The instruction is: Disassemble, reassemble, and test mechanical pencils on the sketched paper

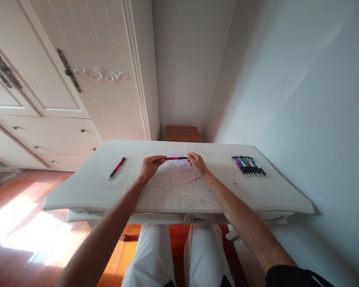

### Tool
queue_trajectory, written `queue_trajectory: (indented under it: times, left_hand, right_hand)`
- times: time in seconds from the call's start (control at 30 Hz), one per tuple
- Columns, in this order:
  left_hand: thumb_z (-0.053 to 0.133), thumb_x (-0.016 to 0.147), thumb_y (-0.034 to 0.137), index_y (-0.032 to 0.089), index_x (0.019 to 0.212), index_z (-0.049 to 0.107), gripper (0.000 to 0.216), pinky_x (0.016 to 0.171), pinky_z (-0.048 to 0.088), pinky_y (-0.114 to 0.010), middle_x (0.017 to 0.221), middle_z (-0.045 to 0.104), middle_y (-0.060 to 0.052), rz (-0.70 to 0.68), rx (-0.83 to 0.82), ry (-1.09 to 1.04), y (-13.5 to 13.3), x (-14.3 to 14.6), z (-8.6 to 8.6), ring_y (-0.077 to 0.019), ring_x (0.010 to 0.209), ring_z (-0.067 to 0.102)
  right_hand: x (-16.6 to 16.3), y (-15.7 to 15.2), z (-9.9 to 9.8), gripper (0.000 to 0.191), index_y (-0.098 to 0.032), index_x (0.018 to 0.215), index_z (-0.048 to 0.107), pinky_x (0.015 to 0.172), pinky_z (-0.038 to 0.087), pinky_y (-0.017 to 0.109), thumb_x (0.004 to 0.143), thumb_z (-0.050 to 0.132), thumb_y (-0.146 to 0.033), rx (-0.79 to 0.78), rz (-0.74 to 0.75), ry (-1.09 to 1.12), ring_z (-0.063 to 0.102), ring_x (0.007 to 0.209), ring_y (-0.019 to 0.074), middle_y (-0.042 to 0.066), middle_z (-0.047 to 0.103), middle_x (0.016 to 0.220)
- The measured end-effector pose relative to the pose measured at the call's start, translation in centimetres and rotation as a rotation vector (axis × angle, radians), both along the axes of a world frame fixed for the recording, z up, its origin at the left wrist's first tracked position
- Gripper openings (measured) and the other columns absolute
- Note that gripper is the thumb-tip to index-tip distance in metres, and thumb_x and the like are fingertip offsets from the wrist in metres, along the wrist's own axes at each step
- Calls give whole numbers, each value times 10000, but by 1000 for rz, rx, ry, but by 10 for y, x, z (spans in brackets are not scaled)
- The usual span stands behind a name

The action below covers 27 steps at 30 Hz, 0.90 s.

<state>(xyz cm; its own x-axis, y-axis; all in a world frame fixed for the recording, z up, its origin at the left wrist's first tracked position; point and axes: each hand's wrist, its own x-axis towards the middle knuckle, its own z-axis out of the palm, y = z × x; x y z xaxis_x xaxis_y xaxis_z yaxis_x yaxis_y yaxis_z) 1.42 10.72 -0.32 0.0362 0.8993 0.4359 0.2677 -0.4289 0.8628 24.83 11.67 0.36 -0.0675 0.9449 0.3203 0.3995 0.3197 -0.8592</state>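
I hold a pink and black pen point(176, 158) level between both hands over the middle of a white desk point(179, 195). My left hand point(150, 166) pinches its left end and my right hand point(197, 163) pinches its right end. Under the pen lies a small sheet of paper point(181, 172) with faint writing. Another pink and black pen point(117, 168) lies alone on the desk's left side. Several pens in mixed colours point(249, 166) lie side by side in a row on the right.
A white wardrobe point(77, 91) with drawers stands to the left of the desk. A wooden piece of furniture point(182, 134) sits behind it against the wall. The white wall point(302, 99) runs along the right. My legs in white trousers point(179, 255) are under the desk's front edge.
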Motion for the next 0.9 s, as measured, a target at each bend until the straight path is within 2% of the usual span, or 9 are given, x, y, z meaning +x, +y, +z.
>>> queue_trajectory:
  times: [0.23,0.57,0.67,0.77,0.9]
  left_hand:
    - [666,756,375,187,907,763,260,775,545,-352,863,752,-63,3,69,43,-4,2,3,-227,806,687]
    - [664,773,352,206,875,767,205,773,529,-323,851,748,-57,6,142,54,-5,1,4,-203,794,679]
    - [675,764,342,194,885,762,211,743,516,-307,846,744,-57,23,115,31,-4,2,3,-189,764,663]
    - [688,754,377,155,925,745,286,681,501,-287,813,736,-69,-2,31,-58,-5,3,6,-169,711,637]
    - [700,745,443,107,986,707,414,642,480,-276,758,718,-82,-48,-70,-251,-10,6,14,-142,653,590]
  right_hand:
    - [-1,1,-2,394,-224,587,402,530,342,254,878,376,-487,45,-12,-40,427,516,135,-25,415,516]
    - [-2,2,-5,389,-220,575,390,522,329,246,873,383,-470,-4,-6,19,413,504,122,-37,401,511]
    - [-3,1,-5,375,-212,567,415,488,319,236,852,420,-455,-67,37,88,402,472,108,-41,409,494]
    - [-5,-1,-3,358,-195,579,476,457,325,228,808,494,-468,-165,68,205,423,451,96,-29,479,516]
    - [-7,-2,0,425,-171,603,556,487,402,237,758,574,-567,-187,104,339,511,483,112,13,581,557]
